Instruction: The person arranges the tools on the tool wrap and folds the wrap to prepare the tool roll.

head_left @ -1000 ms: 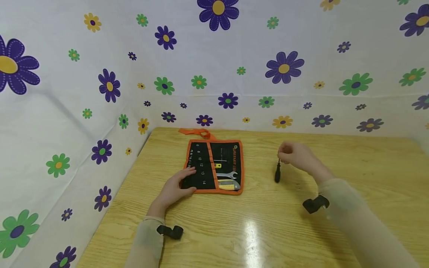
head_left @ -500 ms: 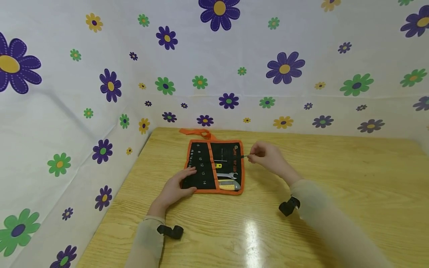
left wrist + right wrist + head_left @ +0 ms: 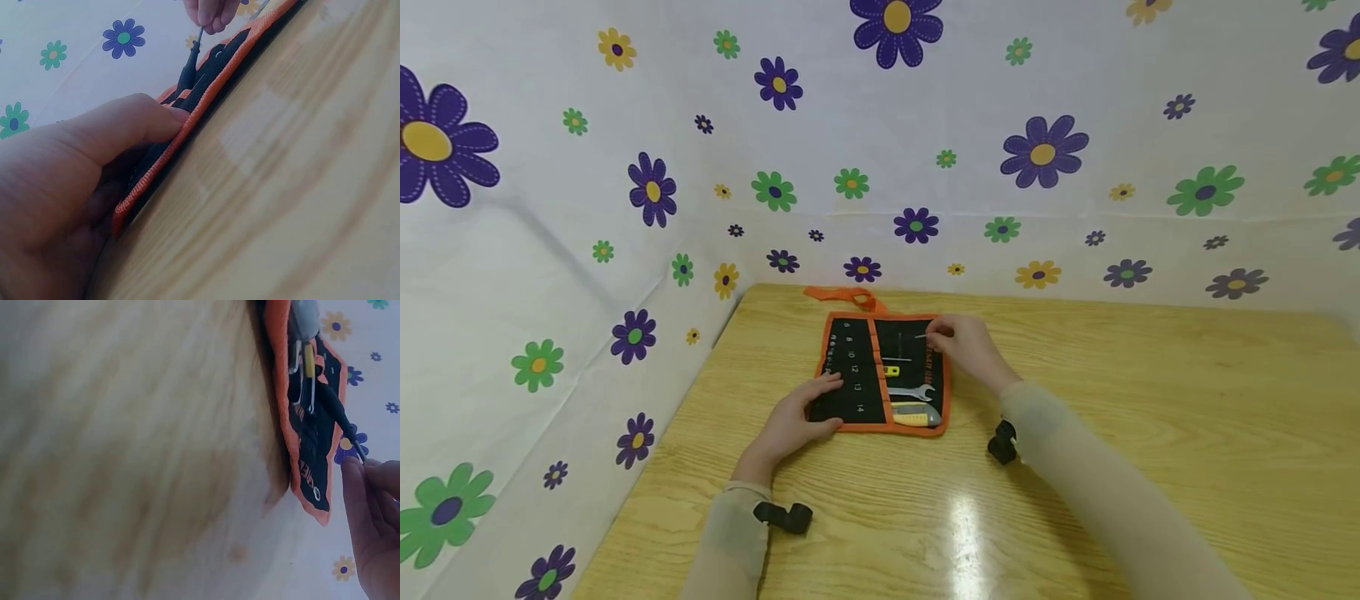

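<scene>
A black tool pouch (image 3: pixel 859 375) with orange trim lies unrolled on the table. My left hand (image 3: pixel 796 418) rests on its left edge, fingers on the fabric and thumb on the orange border. Over the pouch's upper right part, my right hand (image 3: pixel 966 346) pinches a small screwdriver by its thin metal shaft. The screwdriver's black handle (image 3: pixel 334 405) points toward the pocket edge; whether its end is inside a pocket, I cannot tell. Below it in the pockets are a thin metal rod (image 3: pixel 897 359), a yellow-ended tool (image 3: pixel 891 371), an open-end wrench (image 3: pixel 913 392) and a yellow-grey utility knife (image 3: pixel 916 414).
The wooden table (image 3: pixel 865 508) extends to the right and toward the front. An orange tie strap (image 3: pixel 842 294) lies behind the pouch. A white flower-patterned cloth (image 3: pixel 820 125) hangs along the back and left sides.
My right hand has carried the screwdriver leftward from the bare table to above the pouch, turning it from hanging down to pointing left. The left hand has stayed on the pouch.
</scene>
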Motion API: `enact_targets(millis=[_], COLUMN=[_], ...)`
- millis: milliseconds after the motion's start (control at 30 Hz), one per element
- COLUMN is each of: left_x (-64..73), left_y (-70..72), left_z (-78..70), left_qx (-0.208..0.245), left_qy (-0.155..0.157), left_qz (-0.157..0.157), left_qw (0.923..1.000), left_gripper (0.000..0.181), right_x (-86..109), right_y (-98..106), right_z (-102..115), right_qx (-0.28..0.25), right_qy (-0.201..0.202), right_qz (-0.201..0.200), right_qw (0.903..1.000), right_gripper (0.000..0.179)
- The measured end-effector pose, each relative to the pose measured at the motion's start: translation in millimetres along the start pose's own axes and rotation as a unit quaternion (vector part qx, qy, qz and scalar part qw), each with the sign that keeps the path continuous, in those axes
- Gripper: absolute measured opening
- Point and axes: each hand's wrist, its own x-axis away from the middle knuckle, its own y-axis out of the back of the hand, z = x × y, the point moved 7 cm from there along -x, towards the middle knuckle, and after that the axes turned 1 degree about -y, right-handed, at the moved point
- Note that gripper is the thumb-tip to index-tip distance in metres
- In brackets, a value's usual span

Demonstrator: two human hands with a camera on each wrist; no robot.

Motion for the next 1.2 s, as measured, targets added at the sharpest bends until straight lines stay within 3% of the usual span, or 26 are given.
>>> enact_targets(millis=[167,333,667,1200], left_x=[-0.6,-1.7,-0.9,-1.4], left_y=[0.1,-0.3,1.3,0.7], left_z=[-0.4,-2.7,-0.8,-0.3], left_qx=[-0.002,0.004,0.003,0.013], left_qy=[0.002,-0.003,-0.006,0.003], left_qz=[-0.001,0.002,-0.002,-0.001], left_qw=[1.0000,1.0000,1.0000,0.9999], left_gripper=[0.060,0.061,0.060,0.060], right_x=[-9.1,-16.3,-24.5,-38.3], right_y=[-2,-3,-18,-42], right_z=[5,2,-9,5], right_qx=[0.080,0.105,0.043,0.107], right_qy=[0.016,0.012,-0.025,0.028], right_qz=[0.017,0.022,0.037,0.065], right_qw=[0.9966,0.9942,0.9981,0.9917], right_gripper=[0.017,0.017,0.013,0.010])
